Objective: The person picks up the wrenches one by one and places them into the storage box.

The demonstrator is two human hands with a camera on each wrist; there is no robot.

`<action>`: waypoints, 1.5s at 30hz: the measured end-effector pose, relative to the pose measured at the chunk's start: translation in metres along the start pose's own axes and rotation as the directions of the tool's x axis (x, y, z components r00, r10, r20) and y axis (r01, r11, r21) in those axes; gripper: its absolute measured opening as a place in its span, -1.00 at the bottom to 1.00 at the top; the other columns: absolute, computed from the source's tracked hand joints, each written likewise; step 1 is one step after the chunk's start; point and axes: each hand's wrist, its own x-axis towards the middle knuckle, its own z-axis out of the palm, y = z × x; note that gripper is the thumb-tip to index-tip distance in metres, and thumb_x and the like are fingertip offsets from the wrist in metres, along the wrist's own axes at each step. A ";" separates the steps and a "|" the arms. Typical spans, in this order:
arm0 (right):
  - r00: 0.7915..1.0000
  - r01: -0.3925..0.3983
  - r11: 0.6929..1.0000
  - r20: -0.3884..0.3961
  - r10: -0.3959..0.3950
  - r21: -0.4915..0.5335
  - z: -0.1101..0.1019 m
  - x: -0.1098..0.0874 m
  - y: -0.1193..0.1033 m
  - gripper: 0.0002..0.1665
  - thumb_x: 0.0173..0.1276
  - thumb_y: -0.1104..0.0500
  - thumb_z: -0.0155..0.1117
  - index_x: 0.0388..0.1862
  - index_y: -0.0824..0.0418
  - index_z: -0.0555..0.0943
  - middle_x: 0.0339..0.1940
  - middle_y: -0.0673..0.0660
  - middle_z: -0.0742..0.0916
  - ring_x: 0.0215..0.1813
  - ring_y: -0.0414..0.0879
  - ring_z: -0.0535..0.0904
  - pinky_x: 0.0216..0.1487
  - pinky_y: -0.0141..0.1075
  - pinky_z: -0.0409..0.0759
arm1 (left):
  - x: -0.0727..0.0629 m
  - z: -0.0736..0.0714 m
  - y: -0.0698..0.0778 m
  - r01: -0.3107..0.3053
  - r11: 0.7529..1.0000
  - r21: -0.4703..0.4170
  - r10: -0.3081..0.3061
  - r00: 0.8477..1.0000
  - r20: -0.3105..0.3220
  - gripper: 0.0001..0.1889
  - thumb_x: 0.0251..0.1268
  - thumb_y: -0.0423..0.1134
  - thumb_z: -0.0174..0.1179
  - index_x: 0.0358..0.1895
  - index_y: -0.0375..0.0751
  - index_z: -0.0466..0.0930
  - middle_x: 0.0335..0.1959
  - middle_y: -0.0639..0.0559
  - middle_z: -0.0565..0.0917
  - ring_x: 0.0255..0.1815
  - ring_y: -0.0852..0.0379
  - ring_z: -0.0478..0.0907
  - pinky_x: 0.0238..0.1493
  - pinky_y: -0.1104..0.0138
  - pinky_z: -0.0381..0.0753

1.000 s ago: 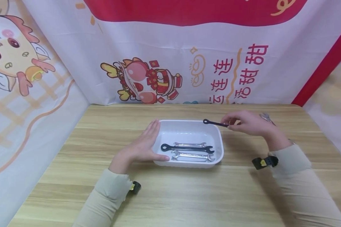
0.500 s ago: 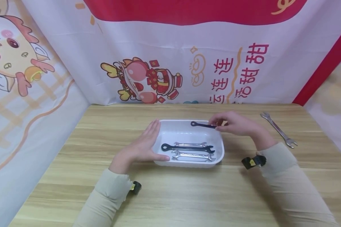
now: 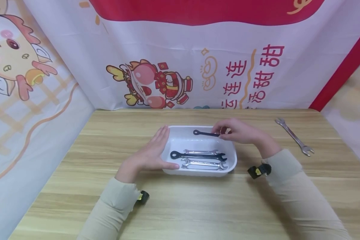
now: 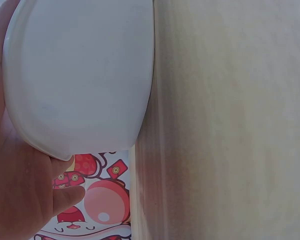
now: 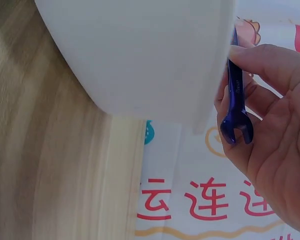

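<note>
My right hand (image 3: 235, 130) pinches a small dark combination wrench (image 3: 204, 133) by its open end, above the back right of a white plastic tray (image 3: 232, 166). The right wrist view shows this wrench's forked jaw (image 5: 236, 127) as dark blue, with the thumb on the shank. My left hand (image 3: 150, 155) rests against the tray's left end with straight fingers, its thumb on the front rim. Inside the tray lie a larger black combination wrench (image 3: 198, 156), a small silver open-end wrench (image 3: 201, 152) and a larger silver one (image 3: 204, 164), roughly parallel.
A silver double open-end wrench (image 3: 294, 136) lies slantwise on the wooden table (image 3: 186, 203), right of the tray. Behind the table hangs a printed white and red cloth (image 3: 180, 43), with more cloth at both sides.
The right hand has carried the small dark wrench leftward, from beside the tray's right corner to over its inside, uncovering the silver wrench on the table. The left hand has stayed put.
</note>
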 end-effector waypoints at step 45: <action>0.994 0.025 1.000 0.107 -0.026 0.014 0.037 0.030 -0.002 -0.65 0.33 0.36 0.25 0.05 0.11 0.66 -0.09 0.06 0.75 -0.02 -0.10 0.63 0.10 -0.17 0.65 | 0.000 0.001 -0.001 0.004 1.000 0.009 -0.003 1.000 -0.008 0.42 -0.12 0.50 0.33 0.62 -0.13 -0.40 0.66 0.08 -0.43 0.68 0.06 -0.46 0.63 0.01 -0.13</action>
